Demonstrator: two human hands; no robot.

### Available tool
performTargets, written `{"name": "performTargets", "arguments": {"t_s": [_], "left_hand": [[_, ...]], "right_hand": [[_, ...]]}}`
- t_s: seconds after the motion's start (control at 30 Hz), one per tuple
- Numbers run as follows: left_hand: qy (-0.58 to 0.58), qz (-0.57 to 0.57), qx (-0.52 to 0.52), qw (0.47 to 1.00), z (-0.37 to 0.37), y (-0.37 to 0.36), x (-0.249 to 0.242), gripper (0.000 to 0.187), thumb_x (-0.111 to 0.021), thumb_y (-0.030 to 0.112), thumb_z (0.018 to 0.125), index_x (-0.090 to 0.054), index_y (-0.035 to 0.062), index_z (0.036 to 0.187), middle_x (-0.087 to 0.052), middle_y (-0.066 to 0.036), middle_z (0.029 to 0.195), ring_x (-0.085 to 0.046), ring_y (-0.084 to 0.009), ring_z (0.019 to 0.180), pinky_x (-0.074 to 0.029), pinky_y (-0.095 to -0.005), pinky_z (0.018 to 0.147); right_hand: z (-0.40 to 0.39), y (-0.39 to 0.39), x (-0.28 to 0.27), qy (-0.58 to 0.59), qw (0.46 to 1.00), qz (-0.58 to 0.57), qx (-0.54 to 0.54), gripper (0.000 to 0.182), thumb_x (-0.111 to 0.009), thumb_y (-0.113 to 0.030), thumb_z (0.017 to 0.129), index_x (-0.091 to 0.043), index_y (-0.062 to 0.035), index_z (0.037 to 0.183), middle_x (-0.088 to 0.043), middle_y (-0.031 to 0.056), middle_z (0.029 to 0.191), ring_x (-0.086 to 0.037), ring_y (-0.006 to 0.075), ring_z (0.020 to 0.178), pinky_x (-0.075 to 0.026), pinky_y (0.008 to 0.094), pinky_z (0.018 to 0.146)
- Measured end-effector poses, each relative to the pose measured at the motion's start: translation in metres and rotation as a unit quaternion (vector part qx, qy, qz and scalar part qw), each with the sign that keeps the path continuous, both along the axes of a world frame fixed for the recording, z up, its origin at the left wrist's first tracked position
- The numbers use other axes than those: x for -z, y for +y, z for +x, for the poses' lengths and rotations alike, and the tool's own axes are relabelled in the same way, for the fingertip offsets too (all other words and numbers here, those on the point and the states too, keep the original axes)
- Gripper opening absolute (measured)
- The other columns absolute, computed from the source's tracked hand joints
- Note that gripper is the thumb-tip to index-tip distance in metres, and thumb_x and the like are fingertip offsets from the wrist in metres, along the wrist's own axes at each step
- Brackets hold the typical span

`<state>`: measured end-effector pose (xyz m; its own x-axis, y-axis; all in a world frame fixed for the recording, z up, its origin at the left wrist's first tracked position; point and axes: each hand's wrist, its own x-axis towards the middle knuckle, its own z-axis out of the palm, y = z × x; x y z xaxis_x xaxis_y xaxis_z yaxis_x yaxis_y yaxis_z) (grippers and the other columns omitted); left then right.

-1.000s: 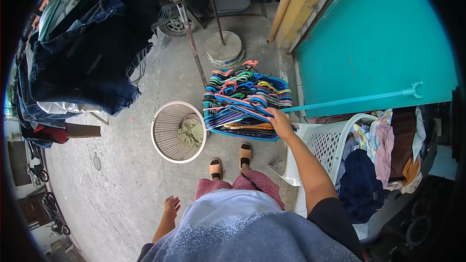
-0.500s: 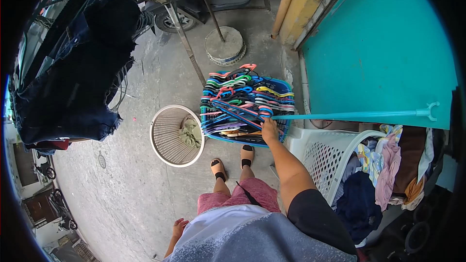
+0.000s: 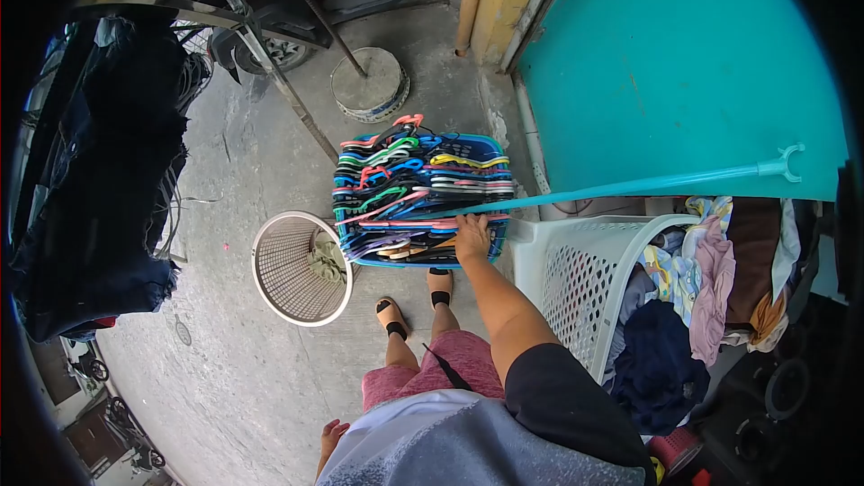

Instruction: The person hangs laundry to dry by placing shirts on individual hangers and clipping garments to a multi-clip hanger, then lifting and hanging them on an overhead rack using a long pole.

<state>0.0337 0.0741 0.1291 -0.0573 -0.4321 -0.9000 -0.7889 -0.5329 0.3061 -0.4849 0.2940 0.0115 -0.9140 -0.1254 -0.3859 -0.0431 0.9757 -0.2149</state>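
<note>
My right hand (image 3: pixel 471 236) reaches down onto a pile of coloured plastic hangers (image 3: pixel 409 184) stacked in a blue basket (image 3: pixel 484 146), its fingers closed over the hangers at the near right side. My left hand (image 3: pixel 331 435) hangs low beside my hip with fingers loosely apart and nothing in it. A long turquoise pole (image 3: pixel 630 185) with a forked end runs from the hanger pile toward the right.
A round beige laundry basket (image 3: pixel 281 277) with a green cloth (image 3: pixel 326 257) stands left of my feet. A white laundry basket (image 3: pixel 565 270) full of clothes (image 3: pixel 697 288) is at the right. Dark garments (image 3: pixel 99 189) hang on a metal rack at left. A concrete base (image 3: pixel 367 85) and turquoise wall (image 3: pixel 684 63) lie ahead.
The view has swung right and closer to the white basket. My right hand slid along the near edge of the hanger pile and stays on it. My left hand dropped lower.
</note>
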Motion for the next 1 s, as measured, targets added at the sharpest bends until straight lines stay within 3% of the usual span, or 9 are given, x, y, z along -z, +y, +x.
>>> {"name": "performTargets", "arguments": {"t_s": [0.3, 0.37, 0.43, 0.53, 0.73, 0.8, 0.87, 0.93, 1.0], "left_hand": [[0.038, 0.02, -0.022, 0.999, -0.023, -0.015, 0.002, 0.032, -0.044, 0.009, 0.081, -0.039, -0.0011, 0.111, -0.056, -0.021, 0.096, -0.058, -0.0285, 0.085, -0.05, -0.037, 0.074], [0.02, 0.016, -0.019, 0.999, -0.04, -0.016, -0.008, 0.033, -0.045, 0.009, 0.081, -0.039, -0.001, 0.112, -0.056, -0.021, 0.096, -0.058, -0.0283, 0.085, -0.05, -0.0363, 0.074], [0.002, 0.015, -0.011, 1.0, -0.039, -0.022, -0.008, 0.033, -0.045, 0.009, 0.08, -0.039, -0.0009, 0.112, -0.056, -0.021, 0.096, -0.058, -0.028, 0.085, -0.05, -0.0357, 0.075], [0.023, 0.024, 0.002, 0.999, -0.031, -0.034, 0.004, 0.034, -0.046, 0.009, 0.079, -0.039, 0.0003, 0.112, -0.056, -0.02, 0.097, -0.058, -0.0273, 0.085, -0.05, -0.0351, 0.073], [0.031, 0.045, 0.049, 0.997, -0.066, -0.059, 0.011, 0.034, -0.045, 0.009, 0.079, -0.041, 0.004, 0.112, -0.057, -0.016, 0.096, -0.058, -0.0241, 0.085, -0.049, -0.0331, 0.066], [0.059, -0.021, 0.16, 0.985, -0.103, -0.067, 0.014, 0.03, -0.044, 0.011, 0.08, -0.044, 0.0068, 0.11, -0.058, -0.01, 0.094, -0.057, -0.0188, 0.082, -0.045, -0.0294, 0.062], [0.174, -0.078, 0.216, 0.957, -0.176, -0.063, -0.01, 0.023, -0.045, 0.017, 0.084, -0.049, 0.0102, 0.105, -0.057, -0.002, 0.094, -0.053, -0.012, 0.084, -0.039, -0.0274, 0.067], [0.313, -0.072, 0.217, 0.922, -0.259, -0.059, -0.045, 0.025, -0.048, 0.024, 0.085, -0.049, 0.012, 0.108, -0.055, 0.001, 0.098, -0.049, -0.0098, 0.088, -0.037, -0.0257, 0.071], [0.503, -0.045, 0.24, 0.829, -0.338, -0.042, -0.115, 0.031, -0.047, 0.031, 0.085, -0.049, 0.0093, 0.107, -0.053, -0.001, 0.101, -0.047, -0.0096, 0.089, -0.036, -0.0243, 0.072]], "right_hand": [[0.003, -0.002, 0.02, 0.012, 1.0, -0.023, 0.003, 0.051, -0.057, -0.019, 0.077, -0.038, -0.0153, 0.124, -0.04, 0.003, 0.124, -0.033, 0.0245, 0.116, -0.032, 0.0411, 0.09], [-0.004, 0.004, 0.004, -0.082, 0.995, -0.052, 0.015, 0.06, -0.058, -0.02, 0.076, -0.031, -0.0167, 0.129, -0.034, 0.003, 0.131, -0.027, 0.0246, 0.122, -0.029, 0.042, 0.095], [-0.003, 0.009, 0.005, -0.091, 0.991, -0.083, 0.046, 0.063, -0.061, -0.019, 0.075, -0.03, -0.0163, 0.129, -0.03, 0.0025, 0.135, -0.027, 0.025, 0.123, -0.027, 0.0423, 0.098], [0.007, 0.017, 0.011, -0.041, 0.987, -0.144, 0.063, 0.067, -0.063, -0.011, 0.072, -0.029, -0.0124, 0.13, -0.027, 0.005, 0.136, -0.032, 0.0278, 0.119, -0.029, 0.0361, 0.099], [0.058, 0.022, 0.004, 0.04, 0.969, -0.179, 0.166, 0.055, -0.06, -0.009, 0.073, -0.036, -0.0077, 0.123, -0.032, 0.0097, 0.132, -0.036, 0.0297, 0.115, -0.031, 0.0353, 0.096], [0.087, 0.032, -0.008, -0.032, 0.952, -0.238, 0.187, 0.04, -0.057, -0.009, 0.075, -0.046, -0.0064, 0.114, -0.045, 0.0134, 0.121, -0.046, 0.0283, 0.106, -0.039, 0.0353, 0.087], [0.124, 0.04, -0.018, -0.045, 0.932, -0.303, 0.193, 0.02, -0.049, -0.01, 0.081, -0.053, -0.0039, 0.1, -0.06, 0.0153, 0.091, -0.059, 0.0272, 0.083, -0.046, 0.0334, 0.072], [0.16, 0.048, -0.042, -0.032, 0.912, -0.366, 0.179, 0.019, -0.047, -0.01, 0.083, -0.054, -0.0033, 0.099, -0.061, 0.0146, 0.089, -0.059, 0.0259, 0.085, -0.045, 0.0323, 0.073], [0.187, 0.056, -0.083, -0.014, 0.92, -0.361, 0.153, 0.019, -0.048, -0.011, 0.082, -0.054, -0.0026, 0.099, -0.06, 0.0139, 0.092, -0.058, 0.0273, 0.085, -0.045, 0.033, 0.073]]}}
